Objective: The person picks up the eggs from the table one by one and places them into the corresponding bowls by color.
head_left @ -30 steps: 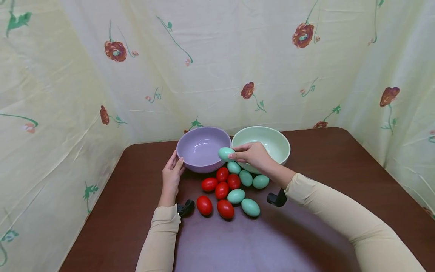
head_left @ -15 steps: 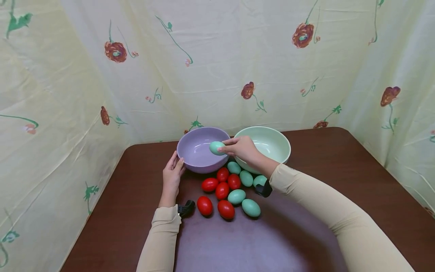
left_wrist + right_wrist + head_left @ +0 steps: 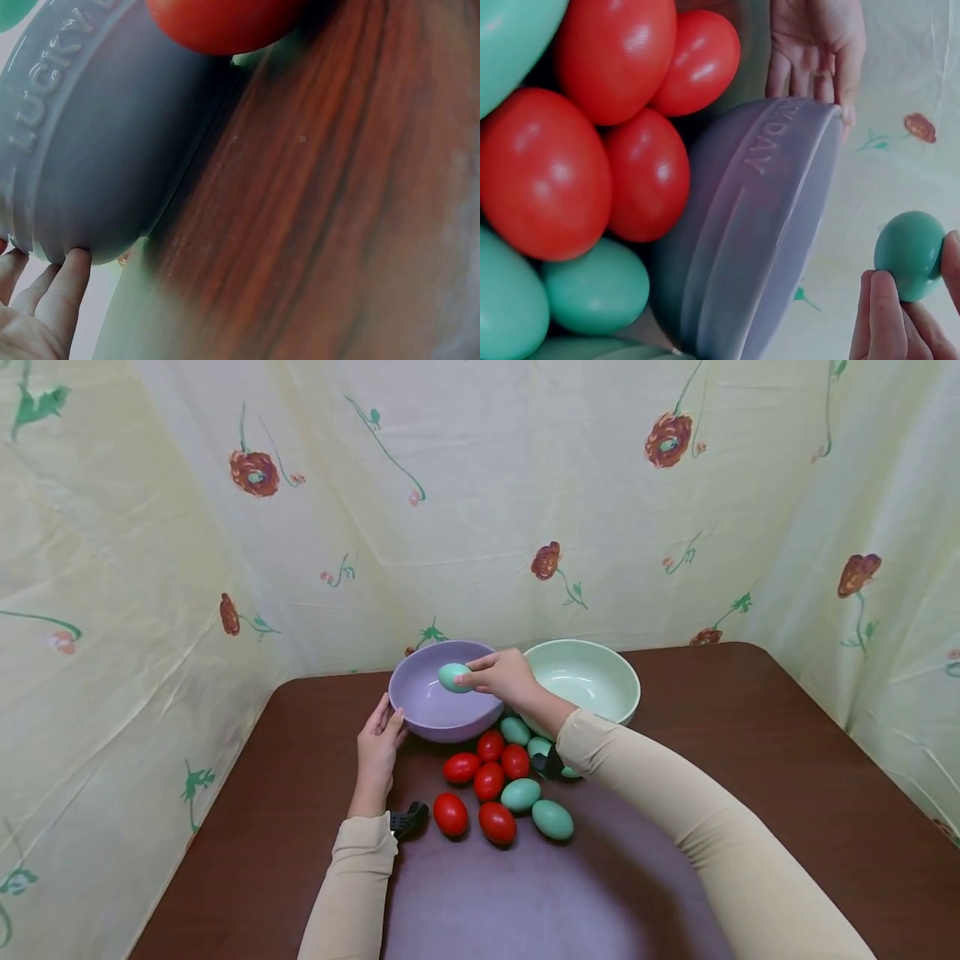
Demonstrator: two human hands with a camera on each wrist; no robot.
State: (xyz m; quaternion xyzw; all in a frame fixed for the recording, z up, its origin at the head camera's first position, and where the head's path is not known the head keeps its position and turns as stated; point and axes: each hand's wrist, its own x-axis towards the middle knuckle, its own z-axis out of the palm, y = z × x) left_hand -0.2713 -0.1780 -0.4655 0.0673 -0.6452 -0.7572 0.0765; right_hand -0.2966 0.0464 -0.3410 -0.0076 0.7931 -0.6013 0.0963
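The person's right hand has a green egg pinched between thumb and fingers, held up over the mouth of the purple bowl and clear of its rim. The left hand grasps that same bowl by its near-left side, thumb at the rim and fingers against the outer wall, where raised lettering shows in the wrist views.

Just to the right of the right hand, partly behind its wrist, sits the green bowl. Below that wrist, on the counter, I count five loose green eggs, one mostly covered by the black device strapped at the wrist. Between the two arms are six red eggs: four bunched close to the front of the purple bowl, and two nearer the person, one of them just beside the black wrist unit on the left arm. The reds lie mostly toward the left hand, the greens toward the right arm.

Pale sleeves cover both forearms. Beyond the hands, past the counter's far edge, hangs a cream curtain with brownish-red flowers and green stems.
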